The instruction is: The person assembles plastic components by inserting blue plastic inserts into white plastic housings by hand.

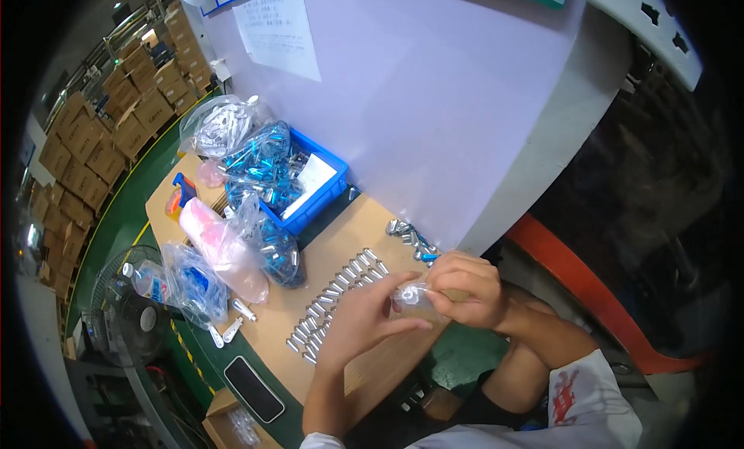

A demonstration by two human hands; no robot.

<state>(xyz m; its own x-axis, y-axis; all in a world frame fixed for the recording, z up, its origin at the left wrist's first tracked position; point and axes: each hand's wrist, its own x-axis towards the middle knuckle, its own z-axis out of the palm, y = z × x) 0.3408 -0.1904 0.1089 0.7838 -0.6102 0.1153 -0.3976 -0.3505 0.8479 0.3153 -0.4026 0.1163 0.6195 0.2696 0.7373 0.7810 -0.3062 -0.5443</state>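
Observation:
Between my hands, over the front of the tan work board [341,230], is a small clear plastic bag [413,296]. My right hand [467,290] is closed, pinching the bag's right side. Curved round its other side is my left hand [370,317], thumb below and fingers above. What the bag contains is too blurred to tell. Left of my left hand, short silvery metal cylinders [314,313] lie on the board in slanting rows. Beyond my hands, against the partition, sits a loose heap of similar metal pieces [403,230], with a blue-tipped piece [427,258] beside it.
A blue bin [325,197] holds bagged blue metallic parts. Around it are bags of parts, a pink plastic bag [221,244] and white-handled pieces [232,330]. A phone [254,388] lies near the left edge. A fan [138,317] stands left; stacked cartons [85,135] line the background.

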